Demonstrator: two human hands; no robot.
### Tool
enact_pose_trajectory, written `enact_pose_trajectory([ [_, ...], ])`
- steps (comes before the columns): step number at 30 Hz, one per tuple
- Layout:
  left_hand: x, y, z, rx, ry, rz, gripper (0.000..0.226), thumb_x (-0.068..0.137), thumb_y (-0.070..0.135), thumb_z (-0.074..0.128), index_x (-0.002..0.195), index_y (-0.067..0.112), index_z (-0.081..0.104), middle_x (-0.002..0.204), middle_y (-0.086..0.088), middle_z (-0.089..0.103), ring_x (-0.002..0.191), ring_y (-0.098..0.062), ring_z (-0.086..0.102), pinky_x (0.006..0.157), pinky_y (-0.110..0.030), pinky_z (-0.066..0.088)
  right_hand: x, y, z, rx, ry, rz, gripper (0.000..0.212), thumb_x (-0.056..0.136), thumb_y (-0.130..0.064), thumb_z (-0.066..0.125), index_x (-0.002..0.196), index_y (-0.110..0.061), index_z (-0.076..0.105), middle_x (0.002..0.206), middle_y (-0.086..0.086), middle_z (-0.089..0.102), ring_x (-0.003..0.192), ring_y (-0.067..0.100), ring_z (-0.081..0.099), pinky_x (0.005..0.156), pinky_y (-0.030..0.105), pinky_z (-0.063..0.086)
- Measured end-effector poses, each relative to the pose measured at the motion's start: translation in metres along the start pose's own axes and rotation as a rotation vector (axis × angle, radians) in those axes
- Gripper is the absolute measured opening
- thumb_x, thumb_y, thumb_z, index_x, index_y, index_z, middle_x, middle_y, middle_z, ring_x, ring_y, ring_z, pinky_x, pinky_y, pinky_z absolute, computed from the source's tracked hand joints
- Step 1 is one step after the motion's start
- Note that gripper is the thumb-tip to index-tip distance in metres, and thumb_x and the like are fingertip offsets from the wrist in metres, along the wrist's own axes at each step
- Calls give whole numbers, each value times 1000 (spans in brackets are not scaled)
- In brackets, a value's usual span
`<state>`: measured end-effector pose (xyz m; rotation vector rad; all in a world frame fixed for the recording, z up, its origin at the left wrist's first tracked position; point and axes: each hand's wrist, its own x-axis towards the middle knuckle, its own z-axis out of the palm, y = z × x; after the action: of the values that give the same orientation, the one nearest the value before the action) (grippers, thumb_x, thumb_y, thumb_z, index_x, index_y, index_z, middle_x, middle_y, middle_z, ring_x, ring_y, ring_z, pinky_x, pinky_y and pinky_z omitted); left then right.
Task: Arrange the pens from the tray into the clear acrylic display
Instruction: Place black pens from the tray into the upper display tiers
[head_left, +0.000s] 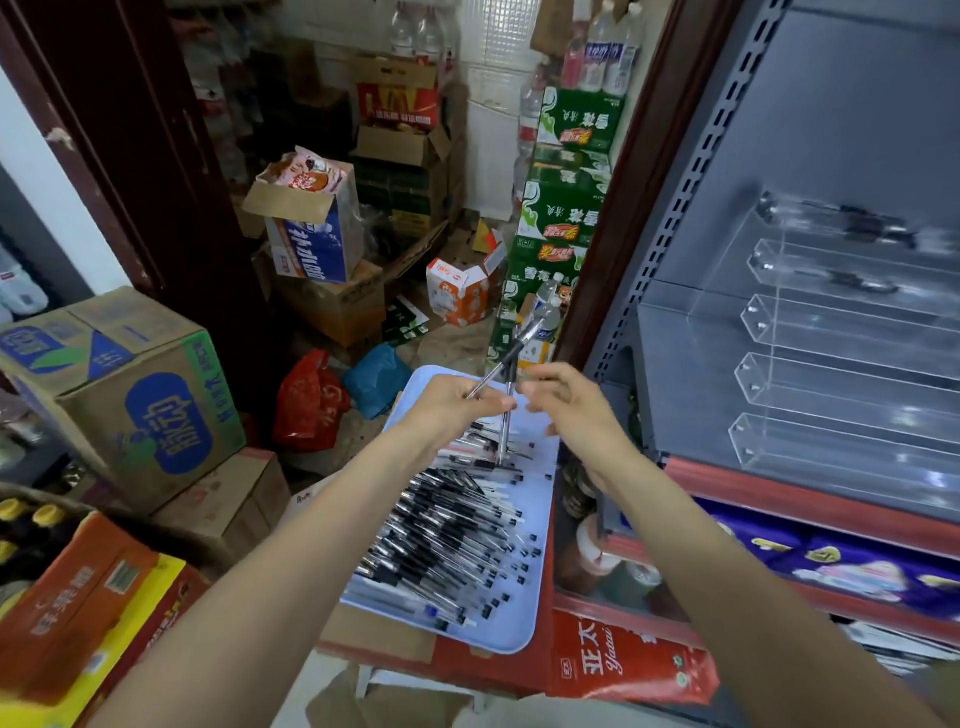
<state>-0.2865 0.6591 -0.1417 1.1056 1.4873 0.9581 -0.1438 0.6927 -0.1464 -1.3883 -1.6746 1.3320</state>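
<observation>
A pale blue tray (543, 525) rests on a red carton and carries a pile of clear pens with black caps (447, 525). Above its far end my left hand (452, 402) grips two or three pens (511, 358); one points up and to the right, another hangs down toward the tray. My right hand (563, 397) is right beside them, fingertips at the pens where they cross. The clear acrylic display (831, 332) with several stepped troughs stands on the grey shelf to the right. A few dark pens (872, 226) lie in its upper troughs.
Cardboard boxes (135, 395) crowd the left side. Red and blue bags (311, 400) lie on the floor beyond the tray. Green cartons (561, 208) are stacked by a brown door frame. The shelf's red front edge (779, 493) runs beside my right forearm.
</observation>
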Motion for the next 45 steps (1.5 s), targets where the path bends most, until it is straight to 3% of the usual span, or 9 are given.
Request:
enact_pose_trajectory([
  [5,6,16,22,138,-157,76,22,87,19,65,96,-1,68,36,18,47,36,10,44,51,-5,34,0,-2,-40,130,36,-115,39,89,-6,61,124,-13,46,79,-2,64,67,6,56,52,17,41],
  [8,16,30,35,196,-147,183,14,84,18,68,73,11,67,42,19,50,42,10,47,59,-11,35,-6,-6,-70,248,96,-156,38,86,4,61,104,-28,52,78,0,64,60,3,60,58,19,49],
  [12,31,52,57,184,-36,359,40,92,25,57,52,31,55,48,9,35,46,-5,36,51,-13,31,-15,-12,-128,346,297,-201,26,78,6,68,74,-12,50,71,12,62,54,9,65,57,17,54],
  [15,48,74,87,210,11,454,28,100,30,39,87,31,64,74,1,46,62,-9,39,57,-21,33,-21,-11,-177,344,360,-236,32,76,10,69,68,-9,44,69,12,65,58,11,68,60,18,56],
  [18,63,104,129,256,48,617,27,101,24,36,111,22,61,87,10,56,72,6,48,64,-5,35,-25,-4,-226,202,375,-237,33,76,13,66,68,-9,43,77,13,67,63,15,68,61,16,56],
  [24,91,159,221,396,75,743,21,98,21,46,108,17,64,73,6,52,67,-7,48,59,-10,33,-20,10,-338,89,461,-255,17,92,1,51,95,-15,56,78,6,66,45,-1,56,53,12,50],
  [27,104,179,262,464,131,761,22,95,18,52,112,16,65,81,9,55,77,-9,53,70,-15,36,-14,19,-393,43,536,-351,23,94,1,48,108,-10,63,90,4,65,69,-5,63,59,6,47],
  [34,146,209,344,712,148,755,6,89,20,60,88,24,56,77,13,61,91,-22,60,89,-42,46,-1,37,-487,115,634,-390,21,94,1,48,108,0,64,86,-1,66,57,-9,60,59,5,46],
  [45,167,228,402,770,109,647,7,87,16,64,86,14,71,83,3,64,87,-16,61,88,-34,49,6,51,-532,198,617,-351,20,95,-4,49,103,-13,65,84,-7,67,53,-8,57,58,1,42],
])
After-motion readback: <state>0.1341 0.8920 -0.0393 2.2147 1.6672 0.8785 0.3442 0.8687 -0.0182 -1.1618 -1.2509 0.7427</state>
